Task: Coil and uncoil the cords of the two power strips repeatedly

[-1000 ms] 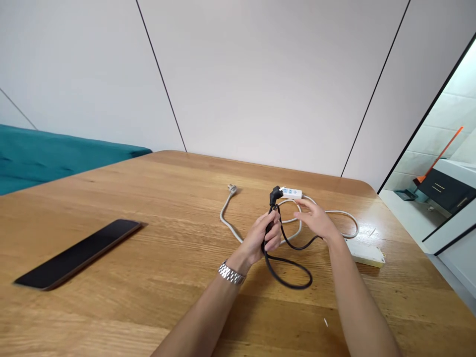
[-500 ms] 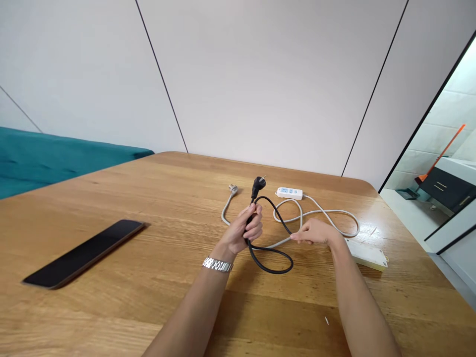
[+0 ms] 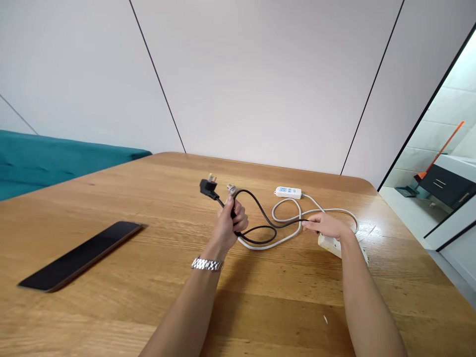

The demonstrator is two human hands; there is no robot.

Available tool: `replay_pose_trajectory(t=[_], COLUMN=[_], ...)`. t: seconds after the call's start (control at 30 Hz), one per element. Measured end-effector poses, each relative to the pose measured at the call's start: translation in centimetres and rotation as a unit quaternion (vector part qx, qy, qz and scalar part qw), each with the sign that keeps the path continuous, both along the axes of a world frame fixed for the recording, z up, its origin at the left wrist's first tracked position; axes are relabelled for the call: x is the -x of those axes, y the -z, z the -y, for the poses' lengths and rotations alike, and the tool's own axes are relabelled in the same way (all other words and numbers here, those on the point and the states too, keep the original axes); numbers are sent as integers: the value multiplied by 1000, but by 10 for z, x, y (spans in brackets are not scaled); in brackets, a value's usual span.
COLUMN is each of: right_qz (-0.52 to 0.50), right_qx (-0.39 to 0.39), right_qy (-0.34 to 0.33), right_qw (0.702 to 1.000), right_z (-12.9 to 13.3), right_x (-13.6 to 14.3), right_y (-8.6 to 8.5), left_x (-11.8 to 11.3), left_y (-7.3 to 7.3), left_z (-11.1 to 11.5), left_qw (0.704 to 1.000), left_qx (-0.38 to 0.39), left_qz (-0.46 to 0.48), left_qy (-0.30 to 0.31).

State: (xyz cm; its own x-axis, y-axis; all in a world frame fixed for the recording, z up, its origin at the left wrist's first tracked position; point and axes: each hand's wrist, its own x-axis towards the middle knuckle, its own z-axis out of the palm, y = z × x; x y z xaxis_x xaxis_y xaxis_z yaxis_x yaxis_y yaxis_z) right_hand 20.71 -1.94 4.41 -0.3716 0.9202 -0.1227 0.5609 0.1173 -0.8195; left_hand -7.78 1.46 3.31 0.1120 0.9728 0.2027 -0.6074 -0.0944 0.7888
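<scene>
Cable in round black sheathing (image 3: 262, 211) spans the space between the left hand (image 3: 229, 218) and the right hand (image 3: 324, 225), over the right half of the honey-brown wooden bench (image 3: 163, 198). It dips in a slack curve, with a smaller loop beside the left fist. That left grip is clamped around gathered strands, thumb uppermost, and an angular black plastic plug (image 3: 208, 187) pokes out up and leftward, metal prongs pointing upward. The right hand is palm down, its grip pinched together on the black cable between thumb and fingers. Just below that hand sits a long off-white plastic block (image 3: 330, 244), partly hidden by the forearm; whether they touch cannot be told. Around and behind the hands a pale grey cable (image 3: 275, 244) lies in wide loops, joined to a slim white power strip with blue socket faces (image 3: 288, 192) and ending in a pale grey plug (image 3: 231, 189) just past the left thumb. A bracelet of silver metal links (image 3: 207, 264) circles the left wrist. Well apart at left lies a flat, glossy black slab (image 3: 82, 253); a tiny white sliver (image 3: 325, 320) lies near the front. Beyond stand a pale grey panelled wall (image 3: 260, 89), a teal upholstered seat (image 3: 67, 158) and, at right, an orange-handled broom (image 3: 444, 148) near a dark cabinet (image 3: 448, 184).
</scene>
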Motion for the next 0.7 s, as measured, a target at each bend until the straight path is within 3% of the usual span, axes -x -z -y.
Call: replay_pose_trajectory(t=[0.1,0.3,0.53,0.7], right_qz=[-39,23,28,13], right_qx=[-30,-144,-209,-248], right_qy=[-5,92,109,161], right_qw=[999,985,971,955], right_z=[7,16,24,27], right_x=[5,36,73,77], right_y=[-12,-29,-35,-37], left_x=[-13,-34,-42,-47], left_y=[1,8,10,4], left_z=[4,12,24,36], left_qw=[999,995,973,945], left_qx=[-11,-16,-114,-155], left_qz=[-31,-89,-192,-251], left_qy=[3,51,66,140])
